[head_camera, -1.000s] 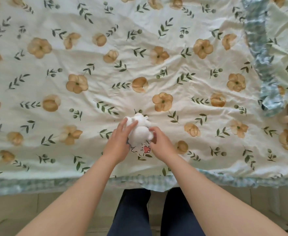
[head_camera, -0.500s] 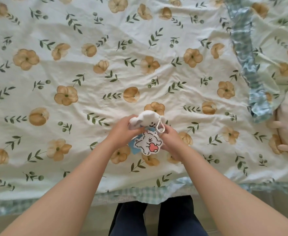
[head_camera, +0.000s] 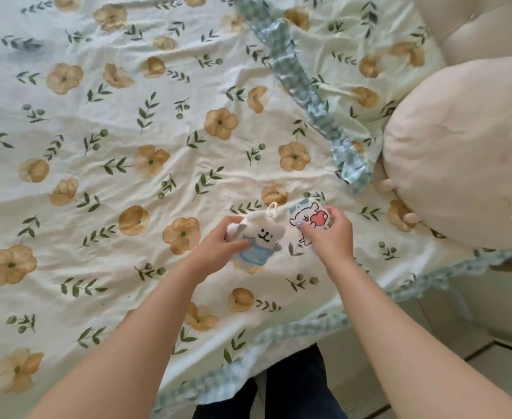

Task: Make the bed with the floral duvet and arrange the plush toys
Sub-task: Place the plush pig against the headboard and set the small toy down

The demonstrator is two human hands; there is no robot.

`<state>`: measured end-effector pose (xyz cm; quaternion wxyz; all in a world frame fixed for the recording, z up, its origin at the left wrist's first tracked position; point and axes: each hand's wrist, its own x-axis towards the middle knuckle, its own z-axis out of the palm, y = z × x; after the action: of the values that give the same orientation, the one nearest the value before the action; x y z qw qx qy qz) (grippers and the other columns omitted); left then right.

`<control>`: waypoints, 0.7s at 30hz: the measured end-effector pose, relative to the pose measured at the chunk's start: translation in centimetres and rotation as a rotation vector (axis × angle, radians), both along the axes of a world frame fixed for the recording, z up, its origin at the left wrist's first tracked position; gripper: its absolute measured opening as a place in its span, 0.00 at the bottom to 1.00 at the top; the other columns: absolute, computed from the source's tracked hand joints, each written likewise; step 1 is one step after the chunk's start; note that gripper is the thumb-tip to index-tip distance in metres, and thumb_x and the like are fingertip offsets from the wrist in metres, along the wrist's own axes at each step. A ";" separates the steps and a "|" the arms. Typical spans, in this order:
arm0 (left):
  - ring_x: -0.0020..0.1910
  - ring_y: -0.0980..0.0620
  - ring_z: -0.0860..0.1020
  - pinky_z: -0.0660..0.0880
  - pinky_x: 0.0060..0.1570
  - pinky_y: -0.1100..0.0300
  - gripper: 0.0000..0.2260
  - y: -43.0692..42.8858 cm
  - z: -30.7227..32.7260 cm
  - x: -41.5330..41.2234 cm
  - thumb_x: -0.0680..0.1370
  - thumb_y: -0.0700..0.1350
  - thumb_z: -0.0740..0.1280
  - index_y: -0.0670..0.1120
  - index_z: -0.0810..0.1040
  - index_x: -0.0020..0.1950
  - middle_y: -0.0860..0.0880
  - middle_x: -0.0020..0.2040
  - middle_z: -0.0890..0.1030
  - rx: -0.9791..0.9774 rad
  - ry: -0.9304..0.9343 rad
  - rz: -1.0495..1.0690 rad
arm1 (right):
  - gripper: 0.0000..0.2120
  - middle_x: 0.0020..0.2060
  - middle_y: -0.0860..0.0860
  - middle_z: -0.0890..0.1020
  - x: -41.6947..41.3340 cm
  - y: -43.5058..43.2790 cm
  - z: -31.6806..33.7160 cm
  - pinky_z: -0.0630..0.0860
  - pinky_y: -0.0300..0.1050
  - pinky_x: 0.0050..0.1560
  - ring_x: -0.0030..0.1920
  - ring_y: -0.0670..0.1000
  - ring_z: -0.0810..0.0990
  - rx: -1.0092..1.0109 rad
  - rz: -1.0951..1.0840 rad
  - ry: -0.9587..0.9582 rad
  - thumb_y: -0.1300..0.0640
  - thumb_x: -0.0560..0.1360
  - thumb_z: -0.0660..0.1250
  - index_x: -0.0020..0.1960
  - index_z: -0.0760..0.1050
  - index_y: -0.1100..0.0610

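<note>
The left hand [head_camera: 218, 243] reaches forward, its grip curled round a small white plush toy [head_camera: 262, 235] lying face up on the floral duvet [head_camera: 121, 140]. The right hand [head_camera: 330, 235] pinches a heart-printed tag [head_camera: 309, 220] just beside it. A large cream plush [head_camera: 460, 152] lies right of both grips. The checked hem [head_camera: 248, 367] runs on the person's side of them, and open duvet spreads left and ahead.

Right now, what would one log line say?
left hand holds small white plush toy with blue bib | right hand pinches flat cartoon heart tag | over floral duvet
</note>
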<state>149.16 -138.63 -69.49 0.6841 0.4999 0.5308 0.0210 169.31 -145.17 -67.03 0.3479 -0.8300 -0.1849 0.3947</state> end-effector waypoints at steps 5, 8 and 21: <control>0.32 0.56 0.74 0.70 0.29 0.70 0.13 -0.9 0.7 5.3 0.77 0.41 0.68 0.58 0.70 0.51 0.48 0.40 0.75 -0.021 -0.020 -0.118 | 0.19 0.62 0.45 0.75 5.8 -3.0 -1.1 0.68 0.46 0.63 0.66 0.48 0.72 -0.040 0.016 -0.235 0.59 0.74 0.71 0.63 0.72 0.49; 0.44 0.57 0.82 0.79 0.44 0.64 0.14 -1.4 0.8 8.7 0.76 0.39 0.69 0.52 0.72 0.59 0.44 0.48 0.80 -0.053 -0.075 -0.186 | 0.17 0.65 0.43 0.73 7.0 -4.9 -1.2 0.67 0.40 0.59 0.66 0.46 0.71 0.043 0.065 0.041 0.49 0.78 0.65 0.66 0.71 0.47; 0.49 0.54 0.72 0.70 0.41 0.69 0.15 -0.8 0.1 26.8 0.80 0.44 0.65 0.57 0.71 0.64 0.49 0.61 0.72 0.289 -0.101 -0.515 | 0.11 0.46 0.43 0.80 15.7 -10.3 -2.6 0.72 0.32 0.42 0.47 0.42 0.78 0.058 -0.102 0.082 0.52 0.75 0.71 0.55 0.73 0.49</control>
<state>175.95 -139.43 -69.43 0.6142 0.7085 0.3435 -0.0531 185.02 -155.50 -69.63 0.3987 -0.8113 -0.1392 0.4044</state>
